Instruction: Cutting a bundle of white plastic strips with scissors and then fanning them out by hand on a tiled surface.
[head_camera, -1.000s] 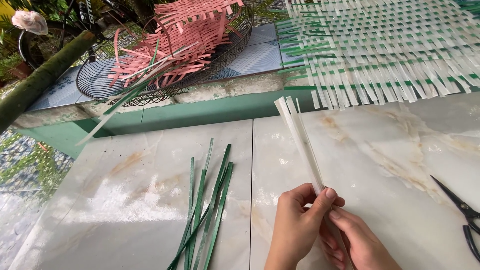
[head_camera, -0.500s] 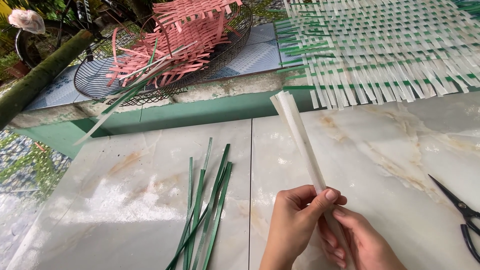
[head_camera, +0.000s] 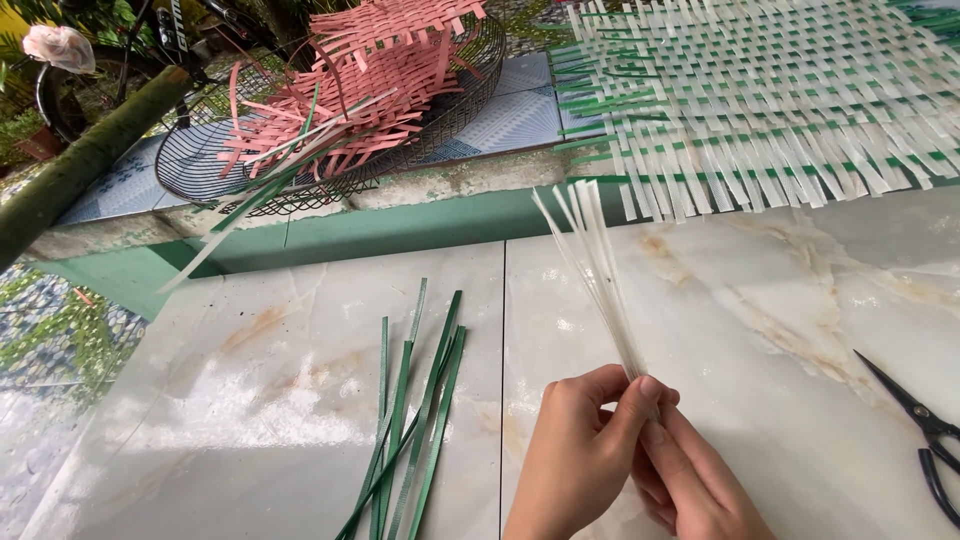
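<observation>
Head view: both hands grip a bundle of white strips.
Left hand (head_camera: 585, 450) and right hand (head_camera: 690, 480), lower centre, have fingers closed on the white strips (head_camera: 598, 270), which fan upward above the marble counter (head_camera: 300, 400). Green strips (head_camera: 415, 400) lie at lower left; scissors (head_camera: 920, 430) at the right edge.
</observation>
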